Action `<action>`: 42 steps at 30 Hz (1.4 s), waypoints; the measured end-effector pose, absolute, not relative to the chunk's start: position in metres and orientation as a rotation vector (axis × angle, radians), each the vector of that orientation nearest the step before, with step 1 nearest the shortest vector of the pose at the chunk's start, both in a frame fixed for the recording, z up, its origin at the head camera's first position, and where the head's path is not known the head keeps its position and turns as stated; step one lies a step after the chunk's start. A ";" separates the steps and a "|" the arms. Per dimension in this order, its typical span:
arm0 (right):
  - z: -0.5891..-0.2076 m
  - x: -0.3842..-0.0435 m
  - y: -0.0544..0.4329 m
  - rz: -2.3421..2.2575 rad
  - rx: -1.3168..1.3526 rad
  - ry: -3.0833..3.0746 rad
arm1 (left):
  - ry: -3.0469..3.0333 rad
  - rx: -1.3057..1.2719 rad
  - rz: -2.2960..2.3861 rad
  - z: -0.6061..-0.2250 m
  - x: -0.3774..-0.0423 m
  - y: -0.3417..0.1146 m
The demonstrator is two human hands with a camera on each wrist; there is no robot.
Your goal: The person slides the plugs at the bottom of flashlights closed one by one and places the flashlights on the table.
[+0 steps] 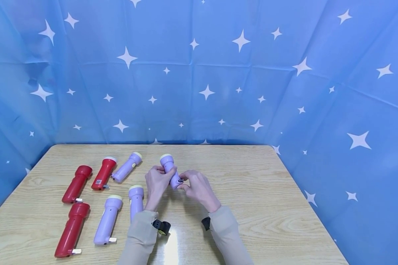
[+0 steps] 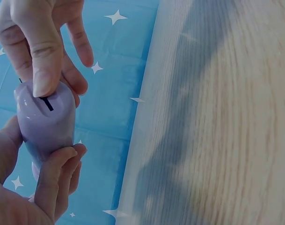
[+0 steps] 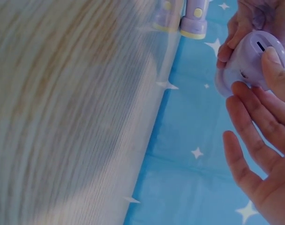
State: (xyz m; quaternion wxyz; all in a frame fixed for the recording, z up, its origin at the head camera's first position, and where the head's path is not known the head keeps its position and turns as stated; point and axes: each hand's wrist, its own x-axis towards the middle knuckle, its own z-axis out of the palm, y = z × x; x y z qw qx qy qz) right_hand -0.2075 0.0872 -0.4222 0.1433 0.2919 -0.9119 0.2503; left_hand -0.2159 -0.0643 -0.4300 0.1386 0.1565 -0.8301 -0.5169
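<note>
In the head view, my left hand grips a purple flashlight round its body, with the pale head pointing away and the tail towards me. At the tail end, my right hand pinches the flashlight between thumb and fingers. The left wrist view shows the rounded tail of the purple flashlight with a dark slot, and the right thumb pressing beside it. From the right wrist, the same slot shows on the flashlight, fingertips touching its underside. Both hands hold it above the table.
Left of my hands lie three red flashlights and three purple ones; some have a plug sticking out of the tail. One purple flashlight is partly behind my left forearm. A blue star-patterned curtain hangs behind the wooden table.
</note>
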 end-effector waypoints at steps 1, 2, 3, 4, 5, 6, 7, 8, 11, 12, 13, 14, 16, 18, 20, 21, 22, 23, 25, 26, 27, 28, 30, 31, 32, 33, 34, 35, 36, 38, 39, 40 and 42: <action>-0.422 -0.207 0.087 0.722 0.842 -2.631 | -2.400 0.452 -1.493 -0.430 -0.216 -0.064; -0.422 -0.207 0.087 0.722 0.840 -2.631 | -2.400 0.452 -1.491 -0.430 -0.216 -0.064; -0.422 -0.207 0.087 0.722 0.838 -2.632 | -2.399 0.452 -1.491 -0.430 -0.216 -0.064; -0.422 -0.207 0.087 0.723 0.837 -2.632 | -2.399 0.452 -1.491 -0.430 -0.216 -0.064; -0.422 -0.207 0.087 0.721 0.837 -2.633 | -2.399 0.452 -1.491 -0.430 -0.216 -0.064; -0.422 -0.207 0.088 0.721 0.838 -2.633 | -2.400 0.452 -1.491 -0.430 -0.216 -0.064; -0.423 -0.207 0.088 0.719 0.838 -2.633 | -2.401 0.453 -1.492 -0.430 -0.217 -0.064; -0.423 -0.208 0.088 0.718 0.838 -2.631 | -2.402 0.454 -1.495 -0.430 -0.217 -0.063; -0.423 -0.208 0.088 0.704 0.838 -2.625 | -2.402 0.459 -1.507 -0.431 -0.216 -0.063; -0.424 -0.208 0.088 0.700 0.839 -2.622 | -2.401 0.460 -1.511 -0.431 -0.216 -0.063; -0.424 -0.208 0.088 0.697 0.838 -2.619 | -2.400 0.461 -1.514 -0.431 -0.216 -0.063; -0.424 -0.208 0.088 0.693 0.837 -2.617 | -2.399 0.462 -1.517 -0.431 -0.216 -0.063; -0.424 -0.208 0.088 0.689 0.834 -2.616 | -2.399 0.463 -1.519 -0.431 -0.216 -0.062; -0.424 -0.208 0.088 0.681 0.831 -2.614 | -2.397 0.465 -1.521 -0.431 -0.216 -0.062; -0.424 -0.208 0.088 0.670 0.830 -2.612 | -2.397 0.465 -1.521 -0.430 -0.216 -0.062; -0.424 -0.208 0.088 0.662 0.830 -2.611 | -2.396 0.464 -1.521 -0.430 -0.216 -0.062; -0.423 -0.208 0.087 0.659 0.830 -2.611 | -2.395 0.463 -1.521 -0.430 -0.216 -0.062; -0.423 -0.208 0.087 0.657 0.830 -2.613 | -2.394 0.462 -1.522 -0.431 -0.216 -0.062; -0.423 -0.207 0.087 0.658 0.829 -2.619 | -2.392 0.459 -1.525 -0.431 -0.216 -0.062; -0.423 -0.207 0.087 0.658 0.827 -2.622 | -2.392 0.459 -1.523 -0.431 -0.216 -0.062; -0.423 -0.207 0.087 0.659 0.824 -2.623 | -2.393 0.457 -1.521 -0.431 -0.216 -0.062; -0.423 -0.206 0.087 0.662 0.821 -2.624 | -2.394 0.457 -1.518 -0.431 -0.216 -0.062; -0.423 -0.206 0.087 0.656 0.820 -2.621 | -2.395 0.456 -1.515 -0.431 -0.215 -0.062; -0.423 -0.206 0.087 0.652 0.820 -2.617 | -2.395 0.456 -1.511 -0.432 -0.215 -0.062; -0.423 -0.206 0.087 0.649 0.820 -2.615 | -2.396 0.455 -1.506 -0.432 -0.215 -0.062; -0.423 -0.206 0.087 0.647 0.821 -2.615 | -2.396 0.454 -1.506 -0.432 -0.215 -0.062; -0.423 -0.206 0.087 0.646 0.822 -2.616 | -2.396 0.454 -1.505 -0.431 -0.215 -0.062; -0.423 -0.206 0.086 0.642 0.823 -2.614 | -2.396 0.454 -1.506 -0.431 -0.215 -0.062; -0.423 -0.206 0.086 0.640 0.824 -2.614 | -2.396 0.455 -1.504 -0.431 -0.215 -0.062; -0.424 -0.206 0.086 0.636 0.822 -2.619 | -2.396 0.459 -1.501 -0.431 -0.215 -0.061; -0.423 -0.206 0.086 0.634 0.821 -2.621 | -2.394 0.461 -1.501 -0.431 -0.215 -0.061; -0.423 -0.206 0.086 0.632 0.820 -2.622 | -2.392 0.462 -1.502 -0.431 -0.215 -0.061; -0.423 -0.206 0.086 0.636 0.820 -2.632 | -2.386 0.465 -1.504 -0.430 -0.215 -0.060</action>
